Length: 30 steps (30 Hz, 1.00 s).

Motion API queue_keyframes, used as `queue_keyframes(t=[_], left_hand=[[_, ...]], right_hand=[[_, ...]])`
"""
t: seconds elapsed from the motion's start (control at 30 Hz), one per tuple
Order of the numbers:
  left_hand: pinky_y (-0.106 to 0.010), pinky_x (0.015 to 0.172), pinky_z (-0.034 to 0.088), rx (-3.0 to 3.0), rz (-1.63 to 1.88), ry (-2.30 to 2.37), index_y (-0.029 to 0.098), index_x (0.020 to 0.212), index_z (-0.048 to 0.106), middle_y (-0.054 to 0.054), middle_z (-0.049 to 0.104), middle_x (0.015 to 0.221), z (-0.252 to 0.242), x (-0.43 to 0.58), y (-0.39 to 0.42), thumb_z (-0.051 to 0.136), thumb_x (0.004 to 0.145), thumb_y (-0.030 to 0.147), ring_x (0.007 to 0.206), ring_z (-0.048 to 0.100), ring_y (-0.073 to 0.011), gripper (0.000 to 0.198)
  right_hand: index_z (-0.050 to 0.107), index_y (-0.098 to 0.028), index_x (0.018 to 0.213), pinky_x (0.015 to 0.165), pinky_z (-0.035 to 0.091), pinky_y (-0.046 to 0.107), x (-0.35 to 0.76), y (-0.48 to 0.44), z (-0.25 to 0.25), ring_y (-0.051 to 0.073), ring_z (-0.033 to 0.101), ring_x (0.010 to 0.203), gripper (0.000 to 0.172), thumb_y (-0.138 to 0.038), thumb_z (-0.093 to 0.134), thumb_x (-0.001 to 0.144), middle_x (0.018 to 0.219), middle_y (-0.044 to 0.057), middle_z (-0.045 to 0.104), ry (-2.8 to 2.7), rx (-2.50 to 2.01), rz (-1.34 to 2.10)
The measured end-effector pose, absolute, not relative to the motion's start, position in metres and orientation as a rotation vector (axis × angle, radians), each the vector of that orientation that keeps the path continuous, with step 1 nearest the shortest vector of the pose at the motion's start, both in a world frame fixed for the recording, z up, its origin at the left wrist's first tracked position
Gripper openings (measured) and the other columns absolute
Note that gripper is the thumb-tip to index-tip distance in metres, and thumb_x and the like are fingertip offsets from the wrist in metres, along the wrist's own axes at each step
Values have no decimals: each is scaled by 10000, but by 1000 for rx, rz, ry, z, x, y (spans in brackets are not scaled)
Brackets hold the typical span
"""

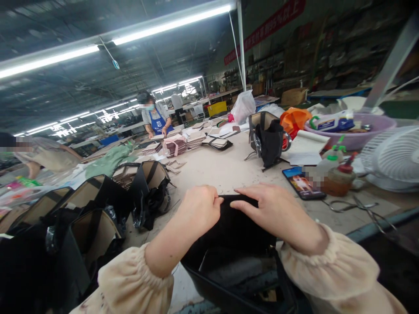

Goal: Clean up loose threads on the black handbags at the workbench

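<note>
A black bag (pixel 235 226) stands at the table's near edge with its mouth facing me. My left hand (pixel 203 205) is closed on the left part of its far rim, fingers curled in tight. On the same rim, a little to the right, my right hand (pixel 266 203) has the edge between its thumb and straighter fingers. The dark inside of the bag shows below both hands. A loose flap or strap hangs on its right side, and the bottom is partly cut off by the picture's edge.
More black bags (pixel 98 218) crowd the left. One bag (pixel 266 135) stands farther back. At right are a phone (pixel 303 183), scissors (pixel 366 207), bottles (pixel 338 174), a white fan (pixel 393 157) and a purple basin (pixel 376 124). A co-worker (pixel 157 117) stands beyond stacked pieces (pixel 196 138).
</note>
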<state>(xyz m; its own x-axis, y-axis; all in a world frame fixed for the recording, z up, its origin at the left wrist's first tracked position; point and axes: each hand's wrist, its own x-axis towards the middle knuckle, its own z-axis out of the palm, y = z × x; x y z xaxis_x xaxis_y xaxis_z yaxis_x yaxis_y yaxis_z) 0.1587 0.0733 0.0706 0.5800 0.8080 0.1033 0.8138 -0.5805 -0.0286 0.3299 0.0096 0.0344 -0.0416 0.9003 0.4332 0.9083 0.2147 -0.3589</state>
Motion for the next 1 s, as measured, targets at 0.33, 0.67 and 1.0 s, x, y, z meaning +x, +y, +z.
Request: queue_keyframes(t=[0.33, 0.67, 1.0], left_hand=[[-269, 599, 360, -2723, -84, -1439, 172, 737, 667, -74, 679, 732, 72, 160, 73, 470, 834, 354, 655, 594, -170, 285], [-245, 635, 383, -2909, -109, -1461, 194, 733, 682, -23, 695, 728, 82, 153, 73, 545, 798, 351, 660, 582, -139, 218], [-242, 610, 371, -2946, -237, -1402, 189, 729, 653, -7, 671, 703, 79, 143, 74, 518, 807, 276, 636, 563, -124, 178]], right_hand=[[693, -252, 787, 982, 284, 413, 316, 21, 31, 165, 616, 706, 209, -356, 525, 855, 760, 18, 711, -1929, -1689, -84], [652, -212, 708, 1003, 240, 414, 314, 21, 30, 152, 587, 675, 219, -288, 514, 859, 705, 20, 685, -1959, -1630, -109], [664, -223, 798, 972, 259, 402, 327, 28, 22, 161, 605, 750, 203, -359, 528, 860, 766, 15, 685, -2028, -1548, -96]])
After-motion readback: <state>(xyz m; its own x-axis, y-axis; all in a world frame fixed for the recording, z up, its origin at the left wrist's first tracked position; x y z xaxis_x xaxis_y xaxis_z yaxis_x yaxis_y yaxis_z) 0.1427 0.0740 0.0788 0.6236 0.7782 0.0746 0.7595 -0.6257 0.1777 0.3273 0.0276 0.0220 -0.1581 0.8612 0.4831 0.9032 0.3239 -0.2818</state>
